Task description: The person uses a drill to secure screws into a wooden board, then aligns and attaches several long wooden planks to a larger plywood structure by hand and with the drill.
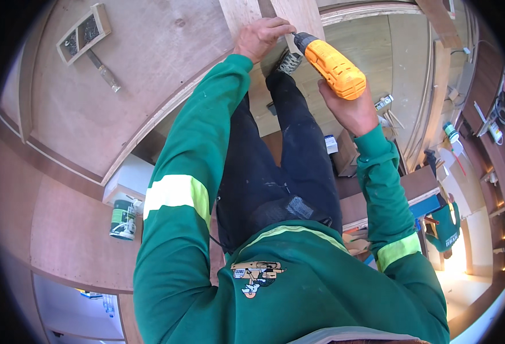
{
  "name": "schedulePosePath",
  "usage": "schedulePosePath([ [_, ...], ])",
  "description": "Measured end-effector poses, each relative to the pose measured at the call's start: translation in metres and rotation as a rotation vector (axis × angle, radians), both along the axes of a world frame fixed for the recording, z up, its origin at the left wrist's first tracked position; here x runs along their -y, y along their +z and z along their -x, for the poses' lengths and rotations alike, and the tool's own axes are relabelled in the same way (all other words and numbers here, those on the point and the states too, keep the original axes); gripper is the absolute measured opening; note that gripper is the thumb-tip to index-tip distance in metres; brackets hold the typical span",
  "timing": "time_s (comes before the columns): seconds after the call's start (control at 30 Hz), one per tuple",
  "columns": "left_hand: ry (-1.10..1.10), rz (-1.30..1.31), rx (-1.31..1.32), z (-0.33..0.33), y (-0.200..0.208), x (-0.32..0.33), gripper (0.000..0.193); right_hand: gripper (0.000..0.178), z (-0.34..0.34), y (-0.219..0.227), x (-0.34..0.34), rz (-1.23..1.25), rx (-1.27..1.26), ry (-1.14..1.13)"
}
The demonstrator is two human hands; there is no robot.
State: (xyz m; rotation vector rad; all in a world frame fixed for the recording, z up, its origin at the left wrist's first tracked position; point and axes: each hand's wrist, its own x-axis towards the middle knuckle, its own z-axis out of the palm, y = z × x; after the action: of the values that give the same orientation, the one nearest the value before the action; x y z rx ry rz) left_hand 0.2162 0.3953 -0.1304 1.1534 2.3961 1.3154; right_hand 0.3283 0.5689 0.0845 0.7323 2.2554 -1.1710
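Observation:
My right hand (353, 109) grips an orange and black cordless drill (333, 66), its chuck pointing up and left. The tip of the drill meets the fingertips of my left hand (260, 39). Those fingers are pressed together, and whatever small thing they may hold is too small to make out. A pale wooden strip (239, 12) lies under my left hand. Beside it, a second wooden board (304, 17) runs beneath the chuck.
On the large wooden panel (155, 57) at left lie a small divided wooden box (104, 22) with dark bits and a tool handle (108, 77). A green tub (123, 219) stands lower left. Cluttered shelves line the right, where another person in green (446, 226) is partly visible.

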Motion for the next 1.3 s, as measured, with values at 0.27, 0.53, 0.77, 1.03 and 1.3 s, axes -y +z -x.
schedulePosePath([
  [0.27, -0.015, -0.030, 0.039, -0.002, -0.008, 0.002, 0.036, 0.027, 0.008, 0.012, 0.008, 0.135, 0.015, -0.193],
  [0.53, -0.014, 0.009, 0.036, -0.002, -0.008, 0.000, 0.031, 0.028, -0.011, -0.003, 0.007, 0.039, -0.092, -0.192],
  [0.77, -0.022, 0.022, 0.039, 0.001, 0.004, 0.000, 0.032, 0.029, -0.013, -0.004, 0.008, 0.067, -0.056, -0.254],
  [1.03, -0.039, 0.005, 0.031, -0.001, -0.005, 0.002, 0.033, 0.034, -0.002, 0.011, 0.012, 0.085, 0.050, -0.162],
  [1.3, -0.021, 0.015, 0.016, 0.000, -0.004, 0.003, 0.032, 0.028, 0.005, 0.001, 0.013, 0.045, 0.132, -0.142],
])
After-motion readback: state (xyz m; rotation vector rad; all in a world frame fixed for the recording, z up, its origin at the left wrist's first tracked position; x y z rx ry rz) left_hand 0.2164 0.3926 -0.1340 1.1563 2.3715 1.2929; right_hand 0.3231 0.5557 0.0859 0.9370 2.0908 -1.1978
